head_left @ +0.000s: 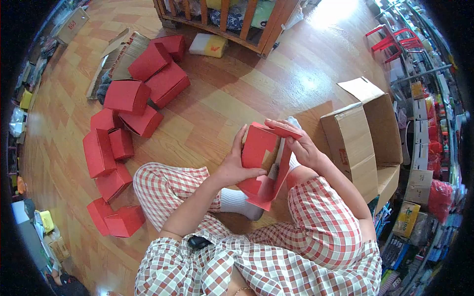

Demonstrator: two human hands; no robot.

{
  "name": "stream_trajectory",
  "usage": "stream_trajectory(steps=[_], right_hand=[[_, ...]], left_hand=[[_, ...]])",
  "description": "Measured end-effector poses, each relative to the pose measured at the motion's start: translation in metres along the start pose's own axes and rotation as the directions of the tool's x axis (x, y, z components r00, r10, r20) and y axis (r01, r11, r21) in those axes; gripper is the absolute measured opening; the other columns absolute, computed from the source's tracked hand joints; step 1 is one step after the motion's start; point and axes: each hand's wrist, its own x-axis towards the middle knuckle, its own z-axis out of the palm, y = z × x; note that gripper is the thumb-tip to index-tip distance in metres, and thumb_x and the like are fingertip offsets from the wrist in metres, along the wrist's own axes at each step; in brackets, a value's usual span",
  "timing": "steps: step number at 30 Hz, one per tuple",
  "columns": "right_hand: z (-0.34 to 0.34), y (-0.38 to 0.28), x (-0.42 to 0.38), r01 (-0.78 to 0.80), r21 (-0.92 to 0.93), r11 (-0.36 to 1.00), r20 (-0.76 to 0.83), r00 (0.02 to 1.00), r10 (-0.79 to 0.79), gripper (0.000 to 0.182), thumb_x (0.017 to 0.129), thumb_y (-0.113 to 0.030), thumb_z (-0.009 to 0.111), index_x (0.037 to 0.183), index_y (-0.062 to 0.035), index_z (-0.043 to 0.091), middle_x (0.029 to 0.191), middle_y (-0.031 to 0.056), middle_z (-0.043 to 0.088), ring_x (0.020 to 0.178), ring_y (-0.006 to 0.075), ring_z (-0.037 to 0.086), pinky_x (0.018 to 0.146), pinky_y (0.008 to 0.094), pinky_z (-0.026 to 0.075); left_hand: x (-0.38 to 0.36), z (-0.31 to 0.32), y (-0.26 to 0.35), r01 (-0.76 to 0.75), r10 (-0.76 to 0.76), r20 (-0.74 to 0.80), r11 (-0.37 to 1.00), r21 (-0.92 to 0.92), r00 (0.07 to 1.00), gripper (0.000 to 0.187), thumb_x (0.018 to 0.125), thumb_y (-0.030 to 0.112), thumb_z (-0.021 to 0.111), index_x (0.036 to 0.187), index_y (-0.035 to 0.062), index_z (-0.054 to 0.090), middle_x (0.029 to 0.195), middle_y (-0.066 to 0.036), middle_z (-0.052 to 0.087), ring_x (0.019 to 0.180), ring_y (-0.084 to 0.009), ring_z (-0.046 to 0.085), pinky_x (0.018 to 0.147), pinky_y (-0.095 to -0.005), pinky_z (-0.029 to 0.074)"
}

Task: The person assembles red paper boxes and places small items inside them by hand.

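Note:
Between my hands, above my crossed legs, is a red cardboard box (255, 146) with its flaps partly unfolded and its brown inside showing. My left hand (237, 165) grips the box's left side, thumb across the near part and fingers along the far edge. On the right, my right hand (300, 145) holds a raised red flap, fingers on top and thumb beneath. On the floor to my left lie several closed red boxes (127, 96) in a loose curved pile, some resting on others.
To my right stands an open brown carton (353, 148). Flattened cardboard (118, 59) lies behind the red boxes. Ahead are a wooden slatted crib (237, 22) and a yellow-white package (208, 45). Crowded shelves (424, 148) and a red plastic stool (395, 42) are at right.

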Motion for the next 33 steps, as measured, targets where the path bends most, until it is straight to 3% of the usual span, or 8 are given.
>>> stream_trajectory(steps=[6,9,12,15,21,25,31,33], right_hand=[[0.002,-0.003,0.003,-0.033,0.104,0.994,0.013,0.999,0.032,0.053,0.095,-0.034,0.043,0.137,-0.0026,0.041,0.130,0.0182,0.048,0.117,0.0315,0.047,0.098,0.0399,0.037],[0.002,0.004,0.002,0.098,0.061,0.993,-0.037,0.995,-0.096,0.076,0.088,-0.049,0.054,0.141,0.0001,0.032,0.137,0.0194,0.041,0.126,0.0336,0.039,0.105,0.0423,0.031],[0.000,-0.006,0.001,0.005,0.029,1.000,-0.076,0.997,-0.003,0.122,0.060,-0.066,0.074,0.145,0.0001,0.017,0.145,0.0221,0.026,0.135,0.0372,0.026,0.110,0.0459,0.023],[0.000,-0.006,0.004,0.143,-0.238,0.961,-0.078,0.983,-0.166,0.127,0.054,-0.065,0.078,0.145,-0.0003,0.017,0.146,0.0220,0.025,0.135,0.0380,0.025,0.110,0.0471,0.024],[-0.001,-0.037,0.016,0.253,-0.283,0.925,-0.003,0.964,-0.264,0.131,0.049,-0.058,0.084,0.146,-0.0037,0.016,0.147,0.0224,0.020,0.133,0.0416,0.024,0.109,0.0499,0.026],[0.003,-0.048,0.017,0.213,-0.353,0.911,0.020,0.975,-0.220,0.129,0.046,-0.047,0.088,0.146,-0.0074,0.018,0.146,0.0200,0.023,0.131,0.0419,0.026,0.107,0.0508,0.029],[0.006,-0.043,0.015,0.042,-0.534,0.845,-0.029,0.997,-0.067,0.104,0.053,-0.030,0.086,0.140,-0.0128,0.032,0.132,0.0156,0.040,0.121,0.0383,0.039,0.100,0.0475,0.038],[0.005,-0.043,0.013,0.020,-0.559,0.829,-0.024,0.999,-0.040,0.090,0.056,-0.026,0.084,0.133,-0.0113,0.040,0.127,0.0144,0.044,0.118,0.0359,0.042,0.098,0.0461,0.039]], left_hand=[[0.006,0.000,-0.021,0.049,-0.053,-0.067,0.997,-0.055,0.996,0.103,0.068,0.017,0.082,0.144,0.0054,0.012,0.134,-0.019,0.041,0.122,-0.0245,0.046,0.100,-0.0374,0.041],[0.009,-0.003,-0.027,-0.048,0.036,-0.188,0.997,-0.059,0.981,0.094,0.075,0.015,0.077,0.143,0.0034,0.014,0.134,-0.017,0.041,0.122,-0.0239,0.045,0.101,-0.0359,0.040],[0.013,-0.006,-0.022,-0.049,-0.014,-0.291,0.977,-0.207,0.957,0.087,0.080,0.012,0.071,0.143,0.0023,0.012,0.134,-0.017,0.041,0.123,-0.0240,0.044,0.102,-0.0363,0.039],[0.015,-0.004,-0.022,-0.072,-0.045,-0.363,0.950,-0.303,0.931,0.085,0.083,0.009,0.067,0.144,0.0033,0.008,0.134,-0.017,0.041,0.122,-0.0244,0.045,0.102,-0.0373,0.038],[0.018,0.004,-0.035,-0.053,-0.012,-0.434,0.989,-0.137,0.901,0.086,0.084,0.008,0.066,0.144,0.0055,0.004,0.136,-0.017,0.039,0.123,-0.0257,0.044,0.102,-0.0371,0.039],[0.020,0.003,-0.039,-0.085,-0.034,-0.425,0.963,-0.257,0.904,0.086,0.084,0.007,0.066,0.144,0.0058,0.004,0.136,-0.019,0.039,0.124,-0.0265,0.044,0.102,-0.0369,0.040],[0.014,0.007,-0.021,-0.065,-0.054,-0.435,0.965,-0.254,0.899,0.087,0.082,0.003,0.066,0.144,0.0059,0.005,0.134,-0.019,0.038,0.124,-0.0276,0.044,0.102,-0.0381,0.040],[0.015,0.008,-0.032,-0.213,0.073,-0.451,0.940,-0.267,0.890,0.091,0.080,0.002,0.067,0.144,0.0056,0.003,0.134,-0.020,0.038,0.122,-0.0279,0.045,0.101,-0.0384,0.041]])
